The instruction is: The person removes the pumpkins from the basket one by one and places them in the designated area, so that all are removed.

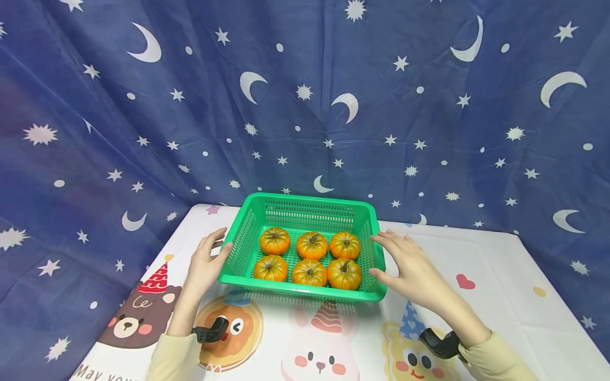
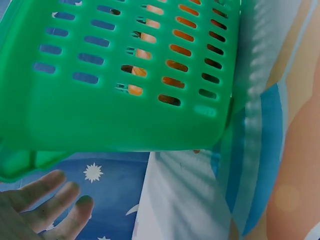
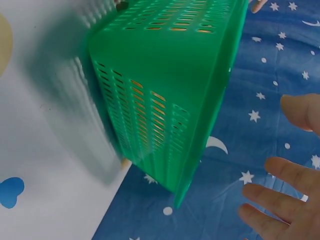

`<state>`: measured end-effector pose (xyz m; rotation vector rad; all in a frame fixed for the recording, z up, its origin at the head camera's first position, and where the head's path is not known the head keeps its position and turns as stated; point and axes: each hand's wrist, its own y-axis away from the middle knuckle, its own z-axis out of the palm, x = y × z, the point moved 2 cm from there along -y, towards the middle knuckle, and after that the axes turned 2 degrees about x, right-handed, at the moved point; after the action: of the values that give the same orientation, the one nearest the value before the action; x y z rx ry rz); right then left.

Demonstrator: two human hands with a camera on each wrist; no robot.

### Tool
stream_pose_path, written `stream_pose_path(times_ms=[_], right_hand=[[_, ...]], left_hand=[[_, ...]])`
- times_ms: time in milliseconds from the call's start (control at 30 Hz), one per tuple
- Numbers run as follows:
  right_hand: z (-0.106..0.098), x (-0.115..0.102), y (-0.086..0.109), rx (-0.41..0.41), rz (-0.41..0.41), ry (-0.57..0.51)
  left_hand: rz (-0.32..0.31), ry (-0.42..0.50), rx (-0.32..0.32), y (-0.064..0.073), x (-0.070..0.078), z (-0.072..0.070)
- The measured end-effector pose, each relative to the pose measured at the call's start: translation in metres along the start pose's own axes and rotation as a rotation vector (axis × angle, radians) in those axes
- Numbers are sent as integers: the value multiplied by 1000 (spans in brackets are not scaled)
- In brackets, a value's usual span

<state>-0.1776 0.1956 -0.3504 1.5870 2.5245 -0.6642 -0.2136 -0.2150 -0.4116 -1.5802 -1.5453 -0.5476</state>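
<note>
Backdrop: dark blue cloth (image 1: 312,50), printed with white moons and stars, hanging behind both grips. Surface (image 1: 500,259): white cover with cartoon prints, beneath both grips.

Left grip (image 1: 204,267): fingers and thumb spread, holding nothing; stands at the basket's left end, thumb over the rim in the head view, contact impossible to tell.

Right grip (image 1: 411,270): fingers extended, thumb well apart from them, holding nothing; stands just beside the basket's right end, with a gap showing in the right wrist view.

Basket (image 1: 305,289): one, green, rectangular, slotted walls; on the surface between the two grips.

Pumpkins (image 1: 312,245): six, small, orange, stems up; inside the basket between the grips, two rows of three, the right-hand trio nearer the right grip.

Black devices (image 1: 213,331): two, one at the wrist behind each grip. Sleeves (image 1: 173,357): pale yellow, further back along each forearm.

Prints: brown bear (image 1: 135,323) in a red hat, left of the left grip's forearm; pink rabbit (image 1: 320,355), between the forearms; red heart (image 1: 465,281), right of the right grip.
</note>
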Motion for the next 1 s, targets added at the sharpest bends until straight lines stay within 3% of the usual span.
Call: stream_pose_path(times_ms=[333,633,1000], right_hand=[[9,-5,-9,-23,-70,7],[20,-2,-18,-54,-79,6],[31,1,-28,-105,-148,37]], left_hand=[[-69,41,-15,1,-8,-8],[-187,248,-103,2,-12,-17],[-252,318,-145,2,-17,-18]])
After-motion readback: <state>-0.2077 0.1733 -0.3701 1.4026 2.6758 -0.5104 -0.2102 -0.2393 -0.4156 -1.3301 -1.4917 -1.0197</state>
